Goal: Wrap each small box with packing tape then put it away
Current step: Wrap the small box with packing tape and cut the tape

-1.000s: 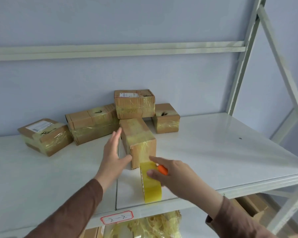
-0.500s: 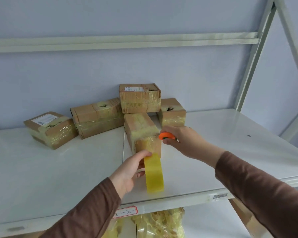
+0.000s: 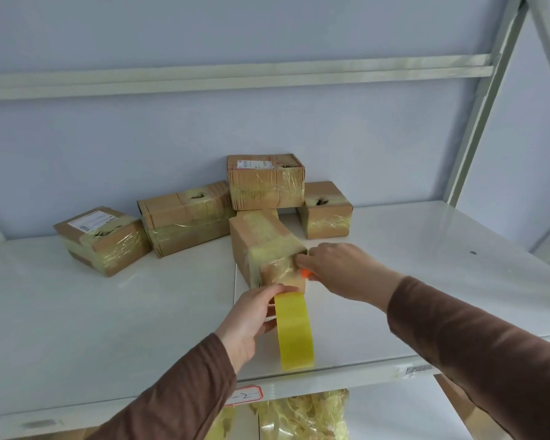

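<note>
Left hand (image 3: 246, 319) curled in a grip, right hand (image 3: 340, 269) pinching, both arms outstretched.

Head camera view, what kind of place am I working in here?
Probably a stockroom or packing area: a pale metal shelving unit, a handwritten label on the shelf edge beside a barcode sticker, and taped cardboard boxes piled at the back.
</note>
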